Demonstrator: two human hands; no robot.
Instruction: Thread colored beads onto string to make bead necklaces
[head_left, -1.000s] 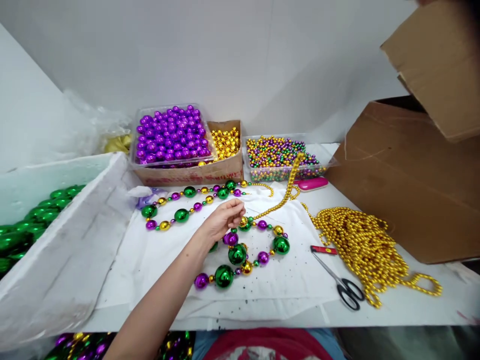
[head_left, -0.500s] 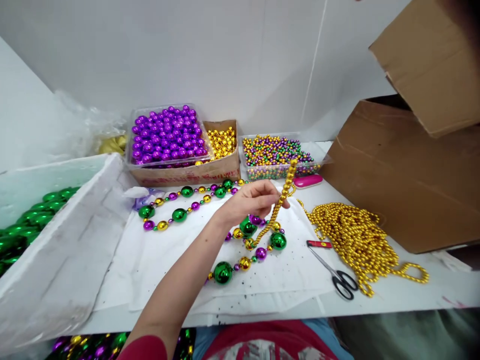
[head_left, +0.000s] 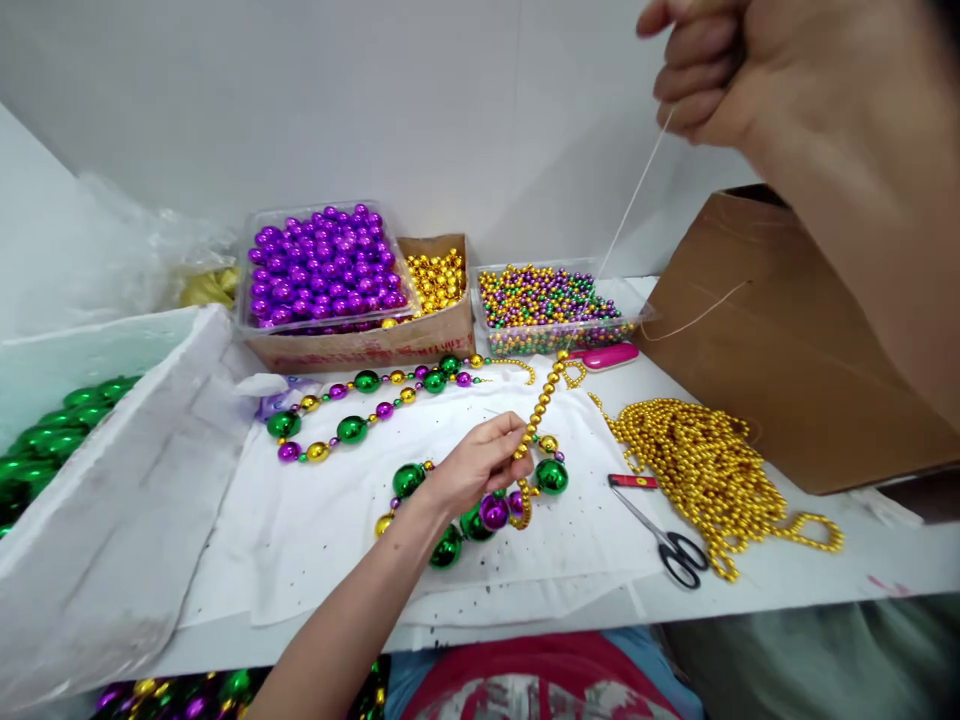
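My left hand (head_left: 487,460) pinches a strand of small gold beads (head_left: 550,392) over the white cloth. A thin pale thread (head_left: 634,195) runs taut from the strand's top bead up to my right hand (head_left: 701,65), which is raised at the upper right with its fingers closed on it. Below my left hand lies a necklace of large green, purple and gold beads (head_left: 551,477), partly covered by the hand. Farther back, a second beaded necklace (head_left: 352,430) is laid out in a loop. Scissors (head_left: 681,558) rest to the right of the cloth.
At the back stand a tray of purple beads (head_left: 322,265), a carton of gold beads (head_left: 435,280) and a tub of small mixed beads (head_left: 547,300). A gold bead pile (head_left: 690,460) lies before a cardboard box (head_left: 772,340). Left is a foam box (head_left: 150,480).
My right hand has come into view at the upper right, with the thread stretched below it. My left hand has moved down and left with the gold bead strand.
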